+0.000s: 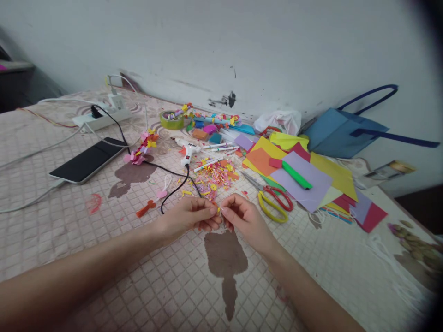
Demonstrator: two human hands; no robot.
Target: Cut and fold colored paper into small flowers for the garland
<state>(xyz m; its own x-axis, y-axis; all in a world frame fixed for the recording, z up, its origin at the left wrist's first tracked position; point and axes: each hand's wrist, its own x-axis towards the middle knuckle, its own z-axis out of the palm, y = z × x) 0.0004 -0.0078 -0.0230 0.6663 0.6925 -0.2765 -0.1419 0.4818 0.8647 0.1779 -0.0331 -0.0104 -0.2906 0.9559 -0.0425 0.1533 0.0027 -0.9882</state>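
My left hand (192, 214) and my right hand (245, 219) meet above the table, both with thumb and fingers pinched together. Between their fingertips shows a small yellow piece (218, 210), too small to make out exactly. Just behind the hands lies a heap of tiny coloured paper scraps (216, 175). A white hot glue gun (188, 152) rests beyond it, its black cable running close to my left hand. To the right are scissors (273, 200) with red and yellow handles. An orange paper piece (146, 208) and a pink tag with a white loop (162, 193) lie to the left.
Coloured paper sheets (304, 180) with a green cutter (296, 175) spread at the right, before a blue bag (346, 131). At left are a phone (88, 159), a paper flower strand (141, 150) and a power strip (102, 119). Green tape (172, 121) stands behind.
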